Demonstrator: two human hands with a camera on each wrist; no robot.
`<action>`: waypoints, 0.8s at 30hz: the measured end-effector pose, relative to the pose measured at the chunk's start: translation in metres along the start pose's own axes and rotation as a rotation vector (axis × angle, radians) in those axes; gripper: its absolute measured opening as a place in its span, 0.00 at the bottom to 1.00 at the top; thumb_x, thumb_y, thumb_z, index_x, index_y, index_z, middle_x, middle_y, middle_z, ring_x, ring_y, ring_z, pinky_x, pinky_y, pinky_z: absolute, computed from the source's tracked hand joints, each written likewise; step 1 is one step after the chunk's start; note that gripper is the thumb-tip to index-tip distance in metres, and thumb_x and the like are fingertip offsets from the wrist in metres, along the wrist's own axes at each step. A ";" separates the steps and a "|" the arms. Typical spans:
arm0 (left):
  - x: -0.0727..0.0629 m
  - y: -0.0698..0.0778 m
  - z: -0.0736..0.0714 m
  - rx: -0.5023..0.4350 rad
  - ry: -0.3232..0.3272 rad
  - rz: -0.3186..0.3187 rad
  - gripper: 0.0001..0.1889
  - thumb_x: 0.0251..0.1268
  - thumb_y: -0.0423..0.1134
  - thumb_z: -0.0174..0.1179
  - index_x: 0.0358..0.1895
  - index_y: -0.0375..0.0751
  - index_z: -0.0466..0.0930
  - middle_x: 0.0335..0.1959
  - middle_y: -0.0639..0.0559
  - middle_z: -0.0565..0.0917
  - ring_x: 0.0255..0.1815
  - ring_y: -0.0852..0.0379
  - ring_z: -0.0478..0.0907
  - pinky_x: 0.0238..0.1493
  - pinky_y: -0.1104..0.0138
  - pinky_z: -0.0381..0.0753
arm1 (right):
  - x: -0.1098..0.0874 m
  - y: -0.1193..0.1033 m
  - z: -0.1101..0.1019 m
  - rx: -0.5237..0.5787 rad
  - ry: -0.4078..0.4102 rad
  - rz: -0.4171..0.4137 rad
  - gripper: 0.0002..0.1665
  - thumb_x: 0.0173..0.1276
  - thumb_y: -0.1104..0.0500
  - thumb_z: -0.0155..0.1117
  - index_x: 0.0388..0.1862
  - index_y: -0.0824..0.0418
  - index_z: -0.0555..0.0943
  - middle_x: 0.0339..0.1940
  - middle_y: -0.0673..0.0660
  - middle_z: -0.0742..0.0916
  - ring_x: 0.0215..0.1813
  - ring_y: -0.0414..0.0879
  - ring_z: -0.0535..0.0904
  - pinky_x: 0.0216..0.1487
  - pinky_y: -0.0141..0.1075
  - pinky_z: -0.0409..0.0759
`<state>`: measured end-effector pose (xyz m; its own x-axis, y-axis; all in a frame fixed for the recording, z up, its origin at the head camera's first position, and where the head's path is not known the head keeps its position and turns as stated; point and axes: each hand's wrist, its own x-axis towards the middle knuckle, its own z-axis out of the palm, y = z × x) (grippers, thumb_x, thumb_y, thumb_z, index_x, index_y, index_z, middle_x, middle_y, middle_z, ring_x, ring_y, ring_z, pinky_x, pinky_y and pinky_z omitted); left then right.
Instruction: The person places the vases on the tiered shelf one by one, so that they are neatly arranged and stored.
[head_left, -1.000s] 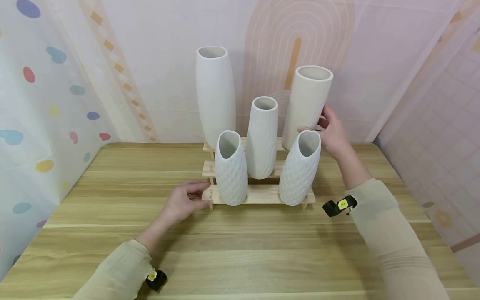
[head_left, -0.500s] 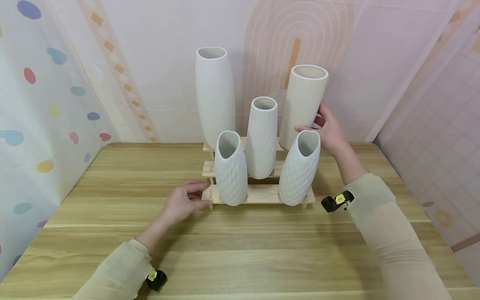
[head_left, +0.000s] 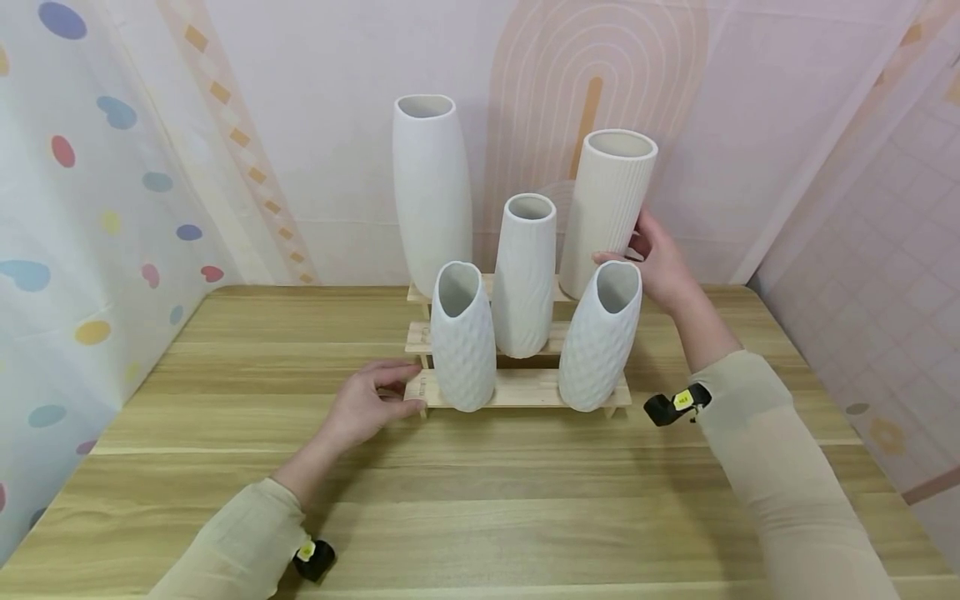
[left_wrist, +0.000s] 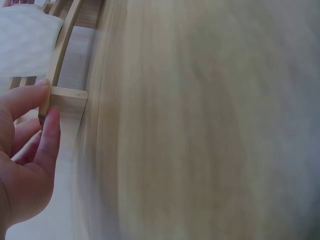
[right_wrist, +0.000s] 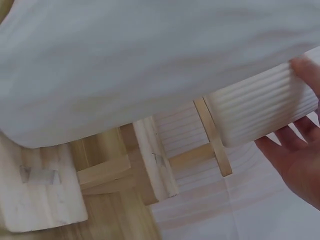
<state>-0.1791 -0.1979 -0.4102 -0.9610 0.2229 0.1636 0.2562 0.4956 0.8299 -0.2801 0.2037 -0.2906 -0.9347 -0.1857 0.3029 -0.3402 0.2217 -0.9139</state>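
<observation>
A three-tier wooden stand [head_left: 525,388] bears several white vases. On its top tier at the right stands a ribbed cylindrical vase [head_left: 606,200], and my right hand [head_left: 660,265] grips its lower part from the right side. The right wrist view shows thumb and fingers around the ribbed wall [right_wrist: 265,107]. My left hand [head_left: 365,402] pinches the left end of the lowest tier; in the left wrist view, thumb and fingers meet the end of that slat [left_wrist: 64,47]. Close in front of my right hand is a dimpled vase [head_left: 596,350] on the bottom tier.
A tall smooth vase [head_left: 431,192] stands at the top left, a slimmer one [head_left: 527,283] on the middle tier, and another dimpled vase [head_left: 465,358] at the bottom left. The wooden table [head_left: 480,508] reaches back to a patterned cloth backdrop [head_left: 330,125].
My right hand has shifted the ribbed vase slightly left along the top tier; over the last half second it has stayed almost still. My left hand keeps its place on the stand.
</observation>
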 end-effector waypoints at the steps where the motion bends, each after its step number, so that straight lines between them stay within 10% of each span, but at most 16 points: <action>1: 0.000 0.000 0.000 0.003 0.000 0.001 0.25 0.51 0.32 0.76 0.56 0.30 0.82 0.58 0.39 0.78 0.46 0.48 0.80 0.44 0.68 0.83 | -0.001 0.000 -0.001 -0.011 -0.006 -0.005 0.48 0.62 0.68 0.71 0.77 0.53 0.60 0.67 0.60 0.73 0.66 0.55 0.72 0.67 0.48 0.69; 7: 0.001 -0.001 -0.001 0.031 -0.002 0.019 0.25 0.52 0.32 0.75 0.56 0.31 0.82 0.58 0.39 0.78 0.46 0.48 0.81 0.45 0.65 0.84 | -0.018 0.006 -0.010 -0.109 -0.035 -0.041 0.43 0.68 0.72 0.61 0.79 0.61 0.57 0.69 0.68 0.72 0.67 0.61 0.71 0.69 0.50 0.68; 16: -0.001 -0.002 -0.007 0.014 -0.003 0.071 0.24 0.58 0.34 0.72 0.58 0.30 0.80 0.58 0.37 0.79 0.49 0.44 0.81 0.50 0.55 0.83 | -0.069 0.018 -0.025 -0.236 -0.054 -0.135 0.34 0.68 0.75 0.60 0.72 0.73 0.64 0.63 0.74 0.77 0.56 0.29 0.74 0.59 0.24 0.72; 19: -0.004 0.001 -0.013 0.064 0.021 0.066 0.27 0.62 0.38 0.70 0.62 0.30 0.76 0.60 0.37 0.78 0.53 0.40 0.79 0.53 0.50 0.80 | -0.087 0.024 -0.027 -0.306 -0.071 -0.152 0.34 0.68 0.72 0.63 0.71 0.74 0.66 0.63 0.72 0.77 0.63 0.44 0.75 0.61 0.21 0.68; 24: -0.010 0.014 -0.023 0.283 0.083 0.101 0.37 0.63 0.48 0.69 0.69 0.30 0.68 0.68 0.34 0.70 0.67 0.33 0.67 0.64 0.41 0.68 | -0.117 0.031 -0.027 -0.532 -0.063 -0.235 0.33 0.68 0.64 0.67 0.69 0.72 0.69 0.64 0.71 0.77 0.66 0.68 0.69 0.69 0.48 0.68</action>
